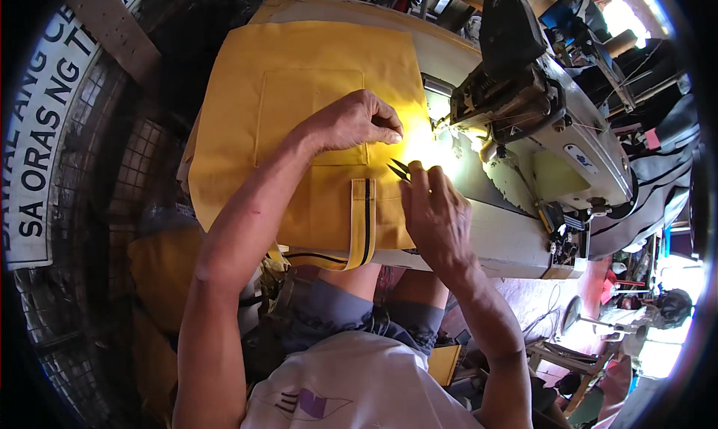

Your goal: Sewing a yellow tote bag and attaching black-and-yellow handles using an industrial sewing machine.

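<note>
A large piece of yellow fabric (232, 92) with a stitched square pocket lies flat on the sewing machine table. Along its near edge, a yellow strap (360, 219) with a dark stripe loops down over my lap. Above the pocket's right side, my left hand (357, 121) is closed in a pinch, thumb against fingers; whatever it pinches is too small to make out. To its lower right, my right hand (440, 212) grips small dark thread snips (399, 169), the two pointed blades apart and aimed at the left hand. Bright lamp light washes out the cloth between the hands and the machine.
The sewing machine (516, 92) stands close on the right, its needle area next to the fabric's edge. More yellow cloth (161, 279) hangs at the lower left beside a wire grid. A lettered sign (52, 130) leans at far left. A fan (572, 313) stands at the right.
</note>
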Motion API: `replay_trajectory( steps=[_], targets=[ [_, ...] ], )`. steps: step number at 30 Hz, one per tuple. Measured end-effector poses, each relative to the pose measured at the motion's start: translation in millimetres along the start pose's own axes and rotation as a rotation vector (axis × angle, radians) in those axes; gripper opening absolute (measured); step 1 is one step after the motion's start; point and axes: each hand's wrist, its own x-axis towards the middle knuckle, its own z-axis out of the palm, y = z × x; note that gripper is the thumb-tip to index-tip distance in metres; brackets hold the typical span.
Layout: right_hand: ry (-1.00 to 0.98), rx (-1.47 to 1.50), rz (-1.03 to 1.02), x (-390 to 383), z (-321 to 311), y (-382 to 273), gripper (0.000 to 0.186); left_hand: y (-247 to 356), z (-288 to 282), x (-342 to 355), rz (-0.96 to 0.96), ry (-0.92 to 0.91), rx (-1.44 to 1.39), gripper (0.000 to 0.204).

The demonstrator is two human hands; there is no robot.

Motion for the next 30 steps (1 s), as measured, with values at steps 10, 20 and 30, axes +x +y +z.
replay_trajectory(
  steps=[10,20,30],
  targets=[
    [0.051,0.082,0.027,0,24,-2,0.021,-15,2,5,0.039,0.084,0.029,0.020],
    [0.372,0.459,0.658,-46,11,42,0.025,45,129,-86,0.176,0.357,0.880,0.066],
    [0.287,0.396,0.503,-40,0,29,0.026,9,113,-112,-0.023,0.774,0.220,0.034]
  ],
)
